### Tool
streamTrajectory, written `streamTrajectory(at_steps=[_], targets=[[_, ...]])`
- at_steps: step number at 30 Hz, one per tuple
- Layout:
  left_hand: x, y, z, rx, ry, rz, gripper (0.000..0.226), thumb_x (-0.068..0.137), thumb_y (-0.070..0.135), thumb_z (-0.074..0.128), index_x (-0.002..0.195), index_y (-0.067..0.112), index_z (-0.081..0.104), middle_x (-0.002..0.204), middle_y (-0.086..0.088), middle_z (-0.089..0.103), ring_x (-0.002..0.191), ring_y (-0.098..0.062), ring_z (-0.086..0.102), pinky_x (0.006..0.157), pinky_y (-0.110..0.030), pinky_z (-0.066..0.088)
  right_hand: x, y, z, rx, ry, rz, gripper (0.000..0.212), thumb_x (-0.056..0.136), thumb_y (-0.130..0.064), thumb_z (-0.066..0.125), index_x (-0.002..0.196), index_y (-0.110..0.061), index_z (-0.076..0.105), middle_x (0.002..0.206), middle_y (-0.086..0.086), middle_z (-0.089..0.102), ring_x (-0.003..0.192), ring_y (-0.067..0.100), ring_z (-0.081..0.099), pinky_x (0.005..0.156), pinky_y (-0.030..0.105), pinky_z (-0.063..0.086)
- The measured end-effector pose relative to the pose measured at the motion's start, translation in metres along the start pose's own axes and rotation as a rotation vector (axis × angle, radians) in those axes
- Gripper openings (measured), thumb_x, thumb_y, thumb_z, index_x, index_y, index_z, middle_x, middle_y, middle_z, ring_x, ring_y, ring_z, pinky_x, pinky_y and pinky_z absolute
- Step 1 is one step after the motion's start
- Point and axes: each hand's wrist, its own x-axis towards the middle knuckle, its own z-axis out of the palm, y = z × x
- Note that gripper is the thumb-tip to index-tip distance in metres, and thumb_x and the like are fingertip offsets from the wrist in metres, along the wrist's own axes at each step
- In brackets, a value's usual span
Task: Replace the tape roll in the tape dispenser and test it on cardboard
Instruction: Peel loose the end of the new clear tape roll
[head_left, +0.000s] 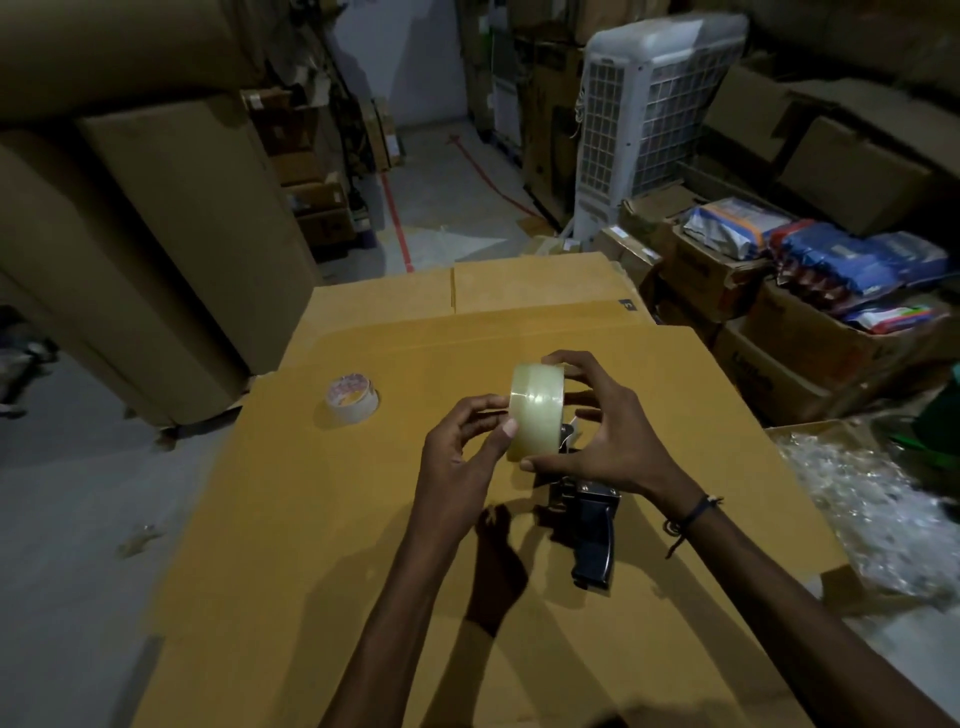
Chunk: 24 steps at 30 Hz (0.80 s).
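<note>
- Far left on the flat brown cardboard sheet (363, 519) that serves as the worktop, a nearly spent roll on a white core (351, 397) lies flat on its side, well apart from both hands. I take it for the old roll, already out of the tool.
- The left hand (460, 457) comes next. Its fingers (511, 427) curl in and pinch the left face and rim of the full, pale yellowish clear tape roll (536, 410), thumb pressed on the tape's outer surface.
- That roll is held up on edge above the cardboard, between the hands, its axle line running roughly left to right and its tape band facing me.
- Just right of and below the roll stands the black, pistol-grip tape dispenser (589, 525), handle toward the person. Its hub seems to sit right behind the roll; whether the roll is already seated on it I cannot tell.
- The right hand (613, 431) has its fingers (563, 359) spread wide, cupping the roll's top, right face and bottom edge. It is the nearer hand to the dispenser, so I'd guess the roll gets pushed or steadied sideways on the hub from here.
- Further right, open brown cardboard boxes (727, 280) hold blue and red packets (852, 260), and a lower box (810, 431) holds crumpled clear plastic wrap (862, 499).
</note>
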Motion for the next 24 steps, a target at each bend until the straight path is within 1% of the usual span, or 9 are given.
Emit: streamTrajectory(at_steps=[4,6,9,11,13,16,19,21,24], targets=[[0.008,0.006,-0.014,-0.119,-0.012,-0.075,0.017,0.103,0.026,0.066,0.12,0.022,0.064,0.106,-0.003,0.081,0.101,-0.008,0.072,0.082,-0.021,0.052,0.004,-0.005,0.016,-0.062,0.003,-0.08,0.106,0.054,-0.037,0.105,0.143,-0.023,0.05,0.145,-0.012,0.056,0.131,0.003,0.057,0.101,0.01,0.045],[0.013,0.007,-0.021,-0.157,-0.018,-0.087,0.02,0.102,0.025,0.068,0.121,0.021,0.064,0.105,-0.004,0.081,0.102,-0.012,0.072,0.086,-0.03,0.051,0.006,-0.008,0.022,-0.05,-0.006,-0.07,0.107,0.053,-0.035,0.105,0.144,-0.026,0.049,0.146,-0.013,0.055,0.133,0.001,0.055,0.1,0.014,0.048],[0.014,0.003,-0.031,-0.175,-0.046,-0.082,0.023,0.101,0.02,0.068,0.124,0.019,0.064,0.11,-0.004,0.081,0.11,-0.019,0.073,0.092,-0.037,0.053,0.006,-0.015,0.026,-0.011,-0.017,-0.033,0.109,0.054,-0.032,0.106,0.144,-0.034,0.044,0.143,-0.024,0.053,0.13,-0.003,0.057,0.093,0.021,0.057],[0.012,-0.003,-0.036,-0.165,-0.068,-0.072,0.024,0.101,0.018,0.068,0.124,0.02,0.064,0.113,-0.004,0.08,0.112,-0.022,0.073,0.094,-0.043,0.054,0.005,-0.017,0.026,0.009,-0.009,-0.011,0.108,0.056,-0.027,0.106,0.144,-0.036,0.045,0.138,-0.025,0.055,0.123,-0.001,0.062,0.088,0.032,0.064],[0.013,-0.005,-0.038,-0.171,-0.083,-0.066,0.022,0.1,0.018,0.07,0.122,0.021,0.065,0.114,-0.003,0.08,0.111,-0.019,0.073,0.093,-0.042,0.054,0.004,-0.018,0.025,-0.021,0.016,-0.014,0.105,0.055,-0.027,0.106,0.143,-0.034,0.048,0.137,-0.023,0.057,0.122,0.005,0.064,0.089,0.04,0.064],[0.017,0.001,-0.038,-0.214,-0.084,-0.079,0.019,0.1,0.021,0.07,0.119,0.017,0.064,0.107,-0.004,0.081,0.097,-0.008,0.071,0.081,-0.027,0.052,0.004,-0.022,0.027,-0.09,0.034,-0.044,0.104,0.055,-0.026,0.106,0.142,-0.031,0.05,0.143,-0.017,0.056,0.129,0.01,0.061,0.098,0.048,0.059],[0.024,0.005,-0.038,-0.199,-0.081,-0.07,0.022,0.1,0.023,0.07,0.12,0.016,0.063,0.105,-0.006,0.081,0.099,-0.014,0.072,0.082,-0.03,0.052,0.005,-0.021,0.03,-0.097,0.03,-0.063,0.104,0.055,-0.022,0.105,0.143,-0.029,0.05,0.148,-0.012,0.054,0.134,0.013,0.057,0.1,0.055,0.056],[0.027,0.005,-0.038,-0.207,-0.079,-0.07,0.023,0.099,0.023,0.071,0.12,0.016,0.064,0.106,-0.006,0.081,0.103,-0.018,0.072,0.085,-0.034,0.052,0.005,-0.022,0.029,-0.076,0.028,-0.045,0.108,0.054,-0.023,0.106,0.145,-0.031,0.047,0.148,-0.015,0.054,0.134,0.01,0.057,0.101,0.051,0.057],[0.027,0.004,-0.037,-0.24,-0.07,-0.083,0.024,0.098,0.021,0.071,0.12,0.014,0.065,0.108,-0.007,0.081,0.103,-0.017,0.072,0.086,-0.034,0.053,0.004,-0.022,0.029,-0.038,0.021,-0.025,0.114,0.055,-0.023,0.107,0.15,-0.029,0.043,0.144,-0.02,0.054,0.128,0.008,0.062,0.099,0.039,0.059]])
